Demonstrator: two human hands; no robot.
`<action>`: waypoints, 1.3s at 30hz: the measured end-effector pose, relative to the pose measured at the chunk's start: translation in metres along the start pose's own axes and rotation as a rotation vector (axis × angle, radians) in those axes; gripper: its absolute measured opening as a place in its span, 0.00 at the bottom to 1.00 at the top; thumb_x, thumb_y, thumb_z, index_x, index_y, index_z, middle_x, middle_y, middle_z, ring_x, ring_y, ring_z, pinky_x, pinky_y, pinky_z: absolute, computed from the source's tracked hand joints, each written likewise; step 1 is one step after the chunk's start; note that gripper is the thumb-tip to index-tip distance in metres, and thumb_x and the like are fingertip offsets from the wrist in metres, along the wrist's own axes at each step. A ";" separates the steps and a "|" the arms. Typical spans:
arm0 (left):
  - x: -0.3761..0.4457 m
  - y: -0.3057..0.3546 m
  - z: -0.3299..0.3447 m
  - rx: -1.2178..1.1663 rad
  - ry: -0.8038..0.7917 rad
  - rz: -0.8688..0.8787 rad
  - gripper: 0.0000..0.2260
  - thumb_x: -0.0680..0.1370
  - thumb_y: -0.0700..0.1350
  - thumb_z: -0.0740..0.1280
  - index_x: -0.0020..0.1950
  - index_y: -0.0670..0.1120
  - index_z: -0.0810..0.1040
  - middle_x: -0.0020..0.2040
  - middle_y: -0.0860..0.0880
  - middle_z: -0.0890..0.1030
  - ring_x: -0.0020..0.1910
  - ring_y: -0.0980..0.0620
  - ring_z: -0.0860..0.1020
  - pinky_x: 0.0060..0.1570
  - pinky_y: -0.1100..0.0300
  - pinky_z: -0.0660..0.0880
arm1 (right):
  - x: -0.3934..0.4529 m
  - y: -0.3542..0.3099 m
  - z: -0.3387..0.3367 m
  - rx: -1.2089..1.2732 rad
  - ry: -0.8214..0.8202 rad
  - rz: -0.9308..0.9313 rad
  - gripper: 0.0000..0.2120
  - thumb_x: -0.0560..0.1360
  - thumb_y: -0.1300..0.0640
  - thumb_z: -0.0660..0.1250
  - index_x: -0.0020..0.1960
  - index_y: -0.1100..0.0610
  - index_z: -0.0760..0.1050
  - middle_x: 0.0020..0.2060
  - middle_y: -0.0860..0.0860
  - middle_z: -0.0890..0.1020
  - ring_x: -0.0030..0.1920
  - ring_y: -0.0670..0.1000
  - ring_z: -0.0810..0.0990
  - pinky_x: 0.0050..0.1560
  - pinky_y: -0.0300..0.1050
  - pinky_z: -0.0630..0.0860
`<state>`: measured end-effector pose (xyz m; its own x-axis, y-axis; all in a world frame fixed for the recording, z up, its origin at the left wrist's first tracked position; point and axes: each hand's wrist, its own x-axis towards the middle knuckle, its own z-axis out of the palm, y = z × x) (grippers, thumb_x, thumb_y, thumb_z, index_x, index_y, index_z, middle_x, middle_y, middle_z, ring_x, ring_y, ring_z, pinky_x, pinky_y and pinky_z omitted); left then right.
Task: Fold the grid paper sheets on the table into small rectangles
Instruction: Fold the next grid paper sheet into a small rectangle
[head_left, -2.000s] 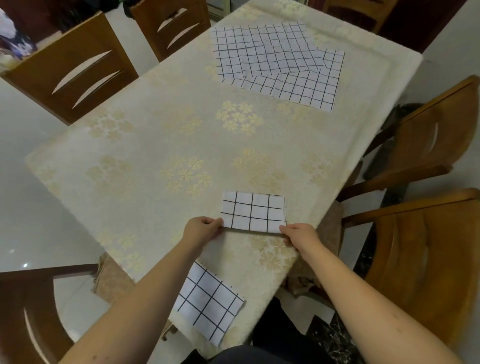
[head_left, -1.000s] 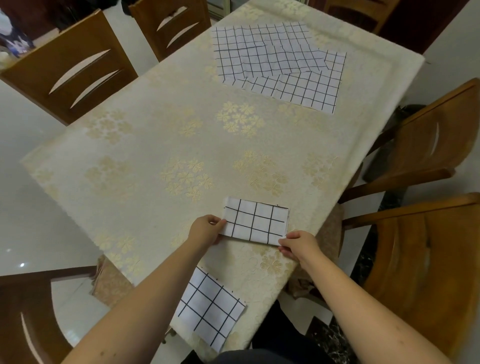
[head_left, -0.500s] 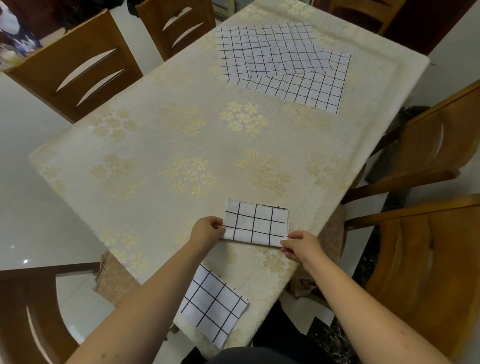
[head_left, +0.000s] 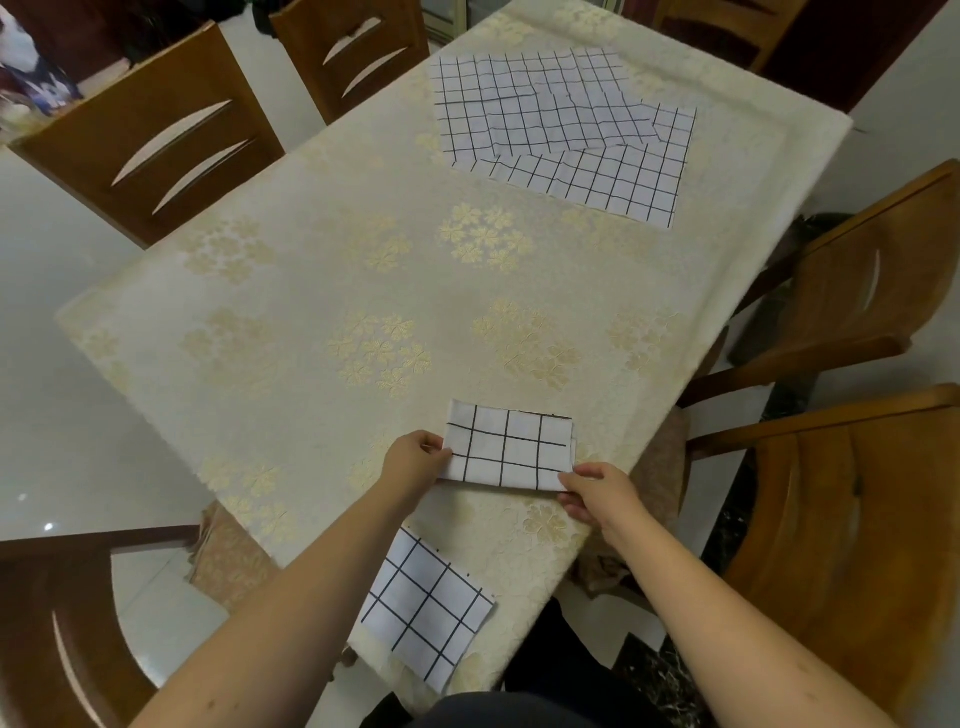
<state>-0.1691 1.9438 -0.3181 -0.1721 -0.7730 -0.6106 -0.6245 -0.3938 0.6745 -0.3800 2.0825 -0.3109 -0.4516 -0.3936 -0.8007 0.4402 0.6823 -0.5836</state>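
A folded grid paper rectangle (head_left: 511, 447) lies near the table's front edge. My left hand (head_left: 413, 460) pinches its left end, and my right hand (head_left: 597, 491) pinches its lower right corner. A second folded grid piece (head_left: 423, 610) lies at the front edge, partly under my left forearm. Several unfolded grid sheets (head_left: 561, 130) overlap in a pile at the far end of the table.
The table carries a cream tablecloth with gold flowers (head_left: 363, 291). Wooden chairs stand around it: two at the far left (head_left: 150, 135), two at the right (head_left: 857, 291), one at the near left (head_left: 67, 623). White glossy floor lies to the left.
The folded rectangle has been narrowed slightly and squared up between my hands. Both hands keep their hold at its ends; the view has shifted a little.
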 end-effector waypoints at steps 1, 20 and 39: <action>-0.002 -0.001 0.001 -0.007 -0.002 0.010 0.04 0.75 0.42 0.69 0.48 0.43 0.79 0.39 0.47 0.78 0.39 0.48 0.76 0.49 0.46 0.79 | -0.001 0.000 0.001 0.029 -0.006 0.005 0.16 0.73 0.61 0.73 0.58 0.60 0.72 0.50 0.59 0.82 0.40 0.51 0.83 0.37 0.41 0.82; -0.047 -0.019 -0.030 -0.408 -0.072 0.102 0.07 0.80 0.43 0.63 0.57 0.44 0.73 0.47 0.42 0.84 0.45 0.46 0.83 0.48 0.49 0.81 | -0.041 0.011 0.024 0.091 -0.259 -0.144 0.10 0.76 0.64 0.68 0.57 0.58 0.78 0.53 0.53 0.83 0.52 0.52 0.81 0.42 0.39 0.80; -0.088 -0.041 -0.051 -0.316 -0.177 0.102 0.06 0.79 0.43 0.65 0.51 0.43 0.80 0.46 0.47 0.81 0.44 0.50 0.78 0.44 0.57 0.77 | -0.113 0.087 0.014 -0.010 -0.109 -0.275 0.09 0.76 0.57 0.69 0.44 0.63 0.77 0.37 0.53 0.78 0.39 0.50 0.76 0.36 0.38 0.75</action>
<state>-0.0898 2.0029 -0.2705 -0.3678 -0.7290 -0.5773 -0.3362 -0.4746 0.8135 -0.2799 2.1773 -0.2729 -0.4666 -0.6279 -0.6229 0.3052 0.5467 -0.7797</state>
